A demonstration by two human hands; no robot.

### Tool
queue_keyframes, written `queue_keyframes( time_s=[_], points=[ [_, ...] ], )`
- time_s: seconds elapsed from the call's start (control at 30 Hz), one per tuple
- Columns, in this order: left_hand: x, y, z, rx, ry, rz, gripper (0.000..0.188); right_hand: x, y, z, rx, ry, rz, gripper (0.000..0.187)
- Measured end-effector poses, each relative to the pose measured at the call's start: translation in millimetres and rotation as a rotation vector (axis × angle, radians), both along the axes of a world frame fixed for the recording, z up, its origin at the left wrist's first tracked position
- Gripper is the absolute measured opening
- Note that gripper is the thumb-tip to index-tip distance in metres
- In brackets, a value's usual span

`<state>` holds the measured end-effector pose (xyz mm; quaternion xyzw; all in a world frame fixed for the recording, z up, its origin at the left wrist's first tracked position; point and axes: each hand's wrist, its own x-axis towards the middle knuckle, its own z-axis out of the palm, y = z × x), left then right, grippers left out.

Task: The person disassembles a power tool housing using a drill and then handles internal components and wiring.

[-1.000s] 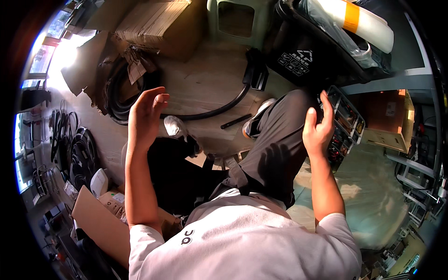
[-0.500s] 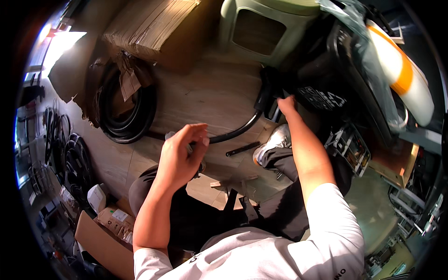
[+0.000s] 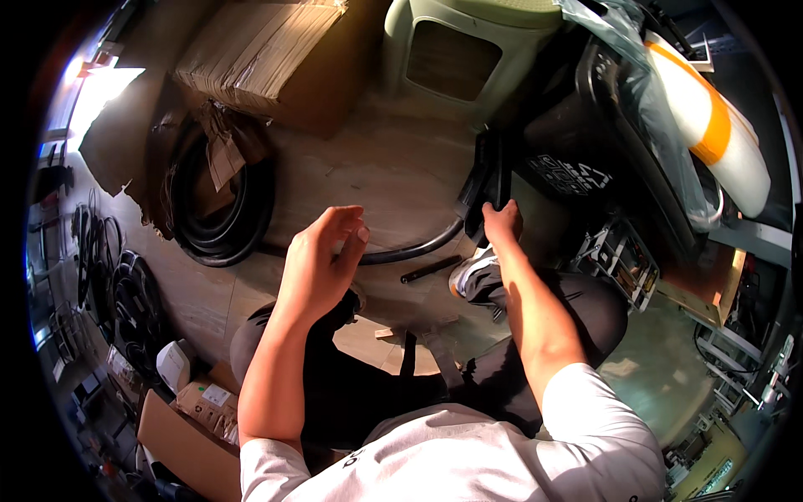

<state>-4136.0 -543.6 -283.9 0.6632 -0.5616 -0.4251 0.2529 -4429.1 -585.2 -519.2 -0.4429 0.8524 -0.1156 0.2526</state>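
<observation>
Right hand [image 3: 503, 224] grips the black plug [image 3: 482, 180]; its thick cable [image 3: 418, 250] shows a sheen. Left hand [image 3: 322, 263] hangs loosely curled, thumb gap narrow. Bin [image 3: 556, 125] bears white print [image 3: 577, 174].

Upper garment: pale grey-white T-shirt [image 3: 468, 456], short sleeves, dark marking [image 3: 352, 458] on the chest, partly lost in folds. Lower garment: dark charcoal-to-black trousers [image 3: 590, 309]. Footwear: shoe [image 3: 478, 269] in white and grey, orange patch at one end. Left hand [image 3: 320, 261] and right hand [image 3: 503, 224]: both bare.
</observation>
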Motion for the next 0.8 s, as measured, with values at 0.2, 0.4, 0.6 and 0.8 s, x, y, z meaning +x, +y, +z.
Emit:
queue_keyframes(
  time_s=[0.2,0.4,0.6,0.8],
  points=[
    [-20.7,13.9,-24.1,0.008,0.218,-0.061,0.065,73.0,113.5,124.3,-0.129,-0.070,0.124,0.044],
    [-53.4,28.3,-43.5,0.135,0.802,-0.144,0.119,94.5,211.2,164.0,-0.187,-0.119,0.331,0.044],
    [-73.8,94.9,-33.0,0.019,0.683,-0.073,0.105,97.5,261.2,166.0,-0.132,-0.102,0.436,0.050],
    [-80.4,146.3,-0.8,-0.043,0.667,-0.039,0.086,65.4,286.7,220.2,-0.087,-0.279,0.665,0.040]
  ],
)
